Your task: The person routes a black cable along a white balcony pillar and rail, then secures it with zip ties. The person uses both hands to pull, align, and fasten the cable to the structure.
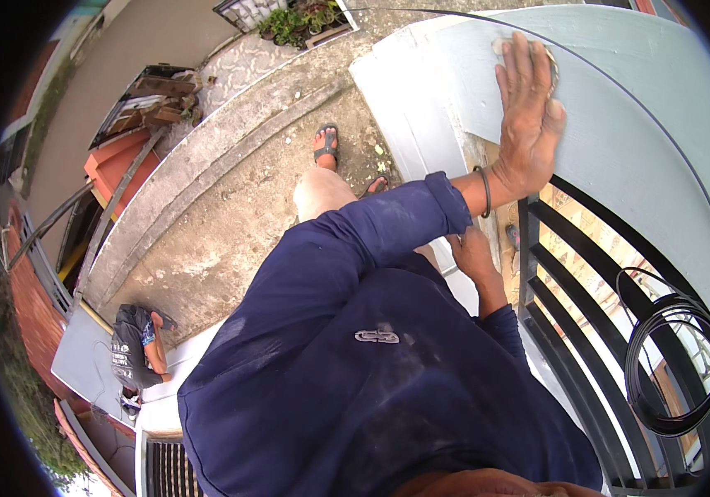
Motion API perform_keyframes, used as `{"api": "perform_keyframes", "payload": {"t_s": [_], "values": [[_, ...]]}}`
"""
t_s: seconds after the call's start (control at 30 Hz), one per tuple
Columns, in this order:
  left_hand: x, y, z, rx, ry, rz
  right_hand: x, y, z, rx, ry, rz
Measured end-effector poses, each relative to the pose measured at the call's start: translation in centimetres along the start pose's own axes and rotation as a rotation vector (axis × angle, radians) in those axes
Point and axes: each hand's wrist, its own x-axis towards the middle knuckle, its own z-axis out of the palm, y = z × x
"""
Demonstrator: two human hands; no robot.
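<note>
My left hand [527, 124] reaches across my body and lies flat against a pale grey-blue wall panel [620, 108]. Under its fingers is a thin whitish pad [500, 46], pressed to the panel; only its edges show on both sides of the fingers. A dark band circles the left wrist. My right hand [476, 261] is low in front of my body, beside the panel's lower edge and the black railing [566, 319]. Its fingers are bent and partly hidden by my left sleeve, and whatever they touch cannot be made out.
A coil of black cable [676, 364] hangs on the railing, its line running up across the panel. Concrete flooring [214, 240] with a raised curb lies left. Another person [135, 344] is at the lower left. Scrap wood [152, 99] and potted plants [288, 26] stand beyond.
</note>
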Motion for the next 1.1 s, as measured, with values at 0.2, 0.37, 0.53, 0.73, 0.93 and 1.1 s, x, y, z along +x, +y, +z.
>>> {"api": "perform_keyframes", "payload": {"t_s": [0.2,0.37,0.53,0.73,0.93,1.1], "values": [[-0.9,-5.7,0.8,-0.041,0.25,-0.233,-0.4,1.0,0.0,0.012,-0.017,0.001],[-2.4,-1.7,2.9,0.113,-0.013,0.101,-0.1,1.8,-0.2,-0.138,-0.085,0.058],[-0.9,-1.1,1.6,-0.003,0.192,-0.151,0.7,1.4,-0.6,-0.057,-0.02,-0.017],[-3.6,-0.1,4.1,0.146,-0.049,0.201,0.1,2.9,0.0,-0.115,-0.04,-0.055],[-5.6,-2.7,2.5,-0.012,0.15,-0.158,-1.2,6.0,1.5,0.0,0.048,-0.047],[-7.1,-2.5,4.8,0.144,0.0,0.138,-2.8,7.8,2.1,-0.09,-0.091,0.012]]}}
